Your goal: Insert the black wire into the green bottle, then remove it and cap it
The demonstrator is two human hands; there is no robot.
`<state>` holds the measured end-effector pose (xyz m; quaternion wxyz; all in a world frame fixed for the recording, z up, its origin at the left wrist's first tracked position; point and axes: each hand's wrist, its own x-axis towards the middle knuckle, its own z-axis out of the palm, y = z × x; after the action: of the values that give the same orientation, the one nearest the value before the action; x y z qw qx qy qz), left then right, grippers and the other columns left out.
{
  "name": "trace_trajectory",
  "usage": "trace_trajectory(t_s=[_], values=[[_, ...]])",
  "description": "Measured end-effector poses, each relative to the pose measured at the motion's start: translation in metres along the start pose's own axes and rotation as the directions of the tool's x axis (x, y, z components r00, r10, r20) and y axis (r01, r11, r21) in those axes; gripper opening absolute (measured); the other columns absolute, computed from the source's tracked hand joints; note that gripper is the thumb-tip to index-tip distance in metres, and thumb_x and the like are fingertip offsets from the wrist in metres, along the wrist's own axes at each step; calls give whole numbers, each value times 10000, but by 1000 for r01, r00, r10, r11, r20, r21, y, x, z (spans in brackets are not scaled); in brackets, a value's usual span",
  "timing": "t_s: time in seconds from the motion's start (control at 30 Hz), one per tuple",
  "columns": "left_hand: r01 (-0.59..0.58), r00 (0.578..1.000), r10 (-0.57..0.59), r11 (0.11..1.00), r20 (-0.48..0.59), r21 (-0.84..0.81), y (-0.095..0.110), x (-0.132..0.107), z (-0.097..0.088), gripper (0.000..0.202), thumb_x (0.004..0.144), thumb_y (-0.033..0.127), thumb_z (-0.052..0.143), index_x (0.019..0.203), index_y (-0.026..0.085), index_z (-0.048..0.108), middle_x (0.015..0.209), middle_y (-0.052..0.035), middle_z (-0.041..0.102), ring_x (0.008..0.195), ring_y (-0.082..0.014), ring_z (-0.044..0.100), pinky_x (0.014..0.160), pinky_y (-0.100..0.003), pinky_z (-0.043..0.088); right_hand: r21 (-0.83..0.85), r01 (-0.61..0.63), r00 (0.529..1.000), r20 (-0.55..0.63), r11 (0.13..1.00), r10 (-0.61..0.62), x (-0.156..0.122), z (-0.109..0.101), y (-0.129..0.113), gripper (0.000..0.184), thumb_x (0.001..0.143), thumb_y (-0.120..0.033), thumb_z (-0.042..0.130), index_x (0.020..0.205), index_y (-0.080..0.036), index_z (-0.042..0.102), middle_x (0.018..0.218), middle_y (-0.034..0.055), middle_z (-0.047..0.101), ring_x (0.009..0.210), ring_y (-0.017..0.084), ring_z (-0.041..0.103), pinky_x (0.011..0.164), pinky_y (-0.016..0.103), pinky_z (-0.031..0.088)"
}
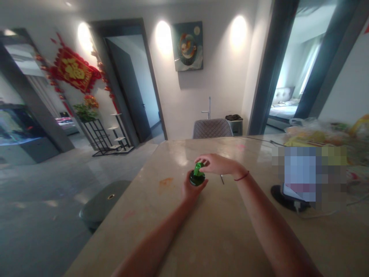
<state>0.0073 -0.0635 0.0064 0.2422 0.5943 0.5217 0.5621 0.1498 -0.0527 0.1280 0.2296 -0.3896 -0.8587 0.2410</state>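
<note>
A small green bottle (197, 179) with a dark, round body and a brighter green upper part (198, 168) is over the middle of the table. My left hand (190, 191) wraps round the body from below and the left. From the right, my right hand (216, 164) reaches over, its curled fingers and thumb at the bright green top. Fingertips partly hide that top, so its exact shape is unclear. Just right of the bottle, a short thin dark stick (221, 179) lies on the tabletop.
The stone-like table (230, 238) has orange stains left of my hands. A phone on a round black stand (278, 196) with a white cable stands at the right, partly blurred. Plastic bags (323, 132) pile up behind it. A quilted chair (212, 128) and green stool (106, 202) flank the table.
</note>
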Motion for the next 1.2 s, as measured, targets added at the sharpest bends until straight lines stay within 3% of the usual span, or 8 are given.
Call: trace_trajectory(t_s=[0.13,0.27,0.43,0.6,0.77,0.9,1.07,1.2], values=[[-11,1000,10,1000,16,4,0,0,1,564,529,420,718,1009,184,542,812,-29,646,738,-164,595,664,-263,458,31,-54,998,-17,998,55,-2,1,-4,695,700,-294,628,1312,-145,335,1108,117,591,918,176,588,755,246,438],[-23,1000,22,999,16,36,1,0,1,564,531,432,716,1010,188,545,826,-33,646,744,-164,596,663,-261,459,-105,-181,979,-114,978,169,0,4,-8,582,718,-357,603,1218,-101,449,1001,142,628,856,207,602,740,273,436],[-7,1000,7,1000,3,26,-1,0,1,558,520,429,720,994,193,545,801,-27,642,724,-162,587,660,-265,456,2,-36,998,-53,999,36,-1,3,-3,619,686,-216,628,1251,-120,395,1130,137,574,924,194,587,769,272,442],[-25,1000,25,1000,-3,12,-5,2,2,566,513,415,727,997,185,545,822,-28,641,745,-161,589,666,-264,456,-13,-114,991,-71,993,113,-1,3,1,601,702,-325,636,1221,-98,435,1024,151,614,853,209,605,750,320,458],[-43,999,44,999,-15,28,-6,1,3,541,526,414,720,984,184,548,814,-32,643,736,-160,591,663,-267,460,57,-6,997,-73,998,10,-2,2,-1,619,666,-261,675,1221,-128,435,1152,143,555,969,201,573,800,291,453],[-49,999,49,998,-19,26,-3,-1,3,551,510,400,728,988,185,556,822,-29,643,746,-163,593,673,-273,463,-30,-132,985,-116,991,128,0,2,-2,551,700,-347,639,1170,-99,496,980,146,624,827,214,607,736,327,467],[-55,998,56,998,-20,26,0,0,2,522,512,389,725,960,181,559,771,-17,637,705,-151,587,640,-257,458,52,60,995,-86,997,-55,0,4,-3,486,660,-222,663,1120,-141,528,1090,106,596,935,186,579,802,289,447],[-50,999,50,999,-6,19,1,-1,1,514,517,396,721,957,185,560,775,-15,637,705,-147,584,635,-249,454,-15,-26,995,-100,1000,25,-1,6,-6,516,638,-305,680,1105,-129,548,1031,121,621,892,210,590,754,294,451]])
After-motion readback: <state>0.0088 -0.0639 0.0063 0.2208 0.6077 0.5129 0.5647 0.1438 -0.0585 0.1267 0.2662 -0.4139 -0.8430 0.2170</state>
